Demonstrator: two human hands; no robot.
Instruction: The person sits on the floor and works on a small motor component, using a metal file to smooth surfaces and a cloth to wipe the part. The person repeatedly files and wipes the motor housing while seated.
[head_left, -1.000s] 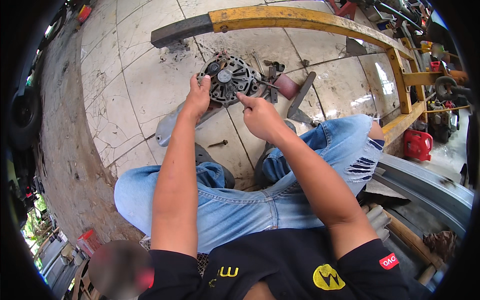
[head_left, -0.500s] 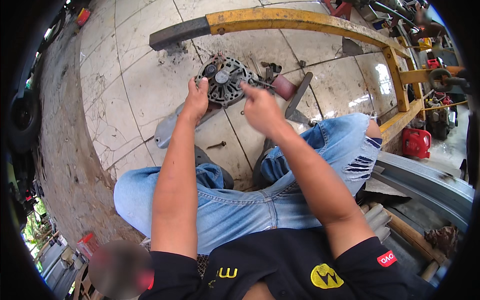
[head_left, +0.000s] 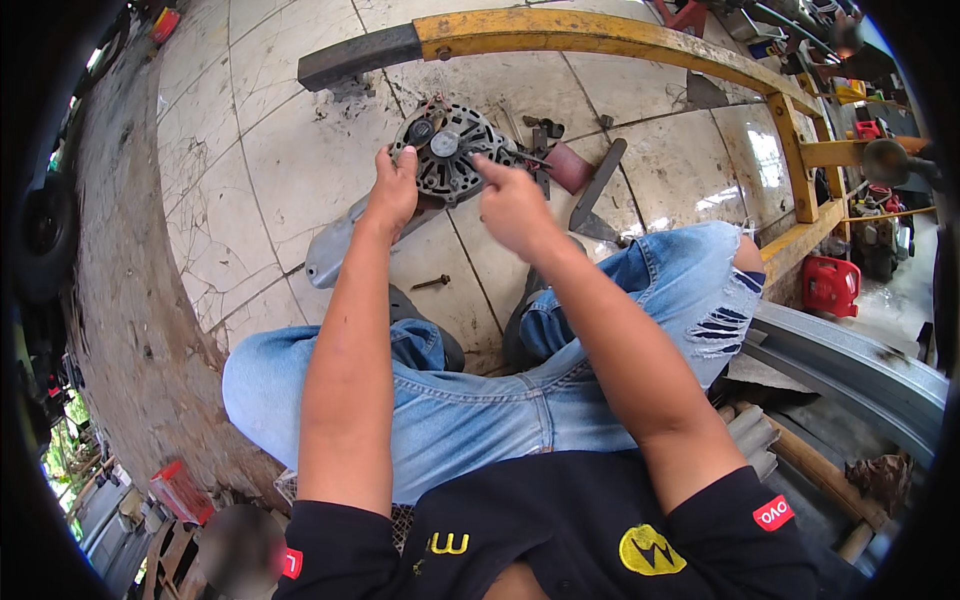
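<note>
A round slotted metal alternator (head_left: 444,146) rests face up on the tiled floor in front of me. My left hand (head_left: 396,190) grips its near left edge, thumb on top. Over its right side is my right hand (head_left: 512,205), the index finger stretched to the slotted face and the other fingers curled in. Whether a small part sits at that fingertip is hidden. Below and left of the alternator lies a long grey metal piece (head_left: 328,252), partly covered by my left forearm. A rusty bolt (head_left: 432,283) lies nearer my feet.
Right of the alternator are a reddish cylinder (head_left: 568,168) and a dark flat metal bar (head_left: 600,188). A yellow steel frame (head_left: 600,38) arches across the far side and down the right. A red plastic container (head_left: 831,286) stands beyond my right knee.
My right hand has shifted slightly left and down, its fingertip moving a little over the alternator's face. The left hand keeps its grip. The whole view has tilted slightly.
</note>
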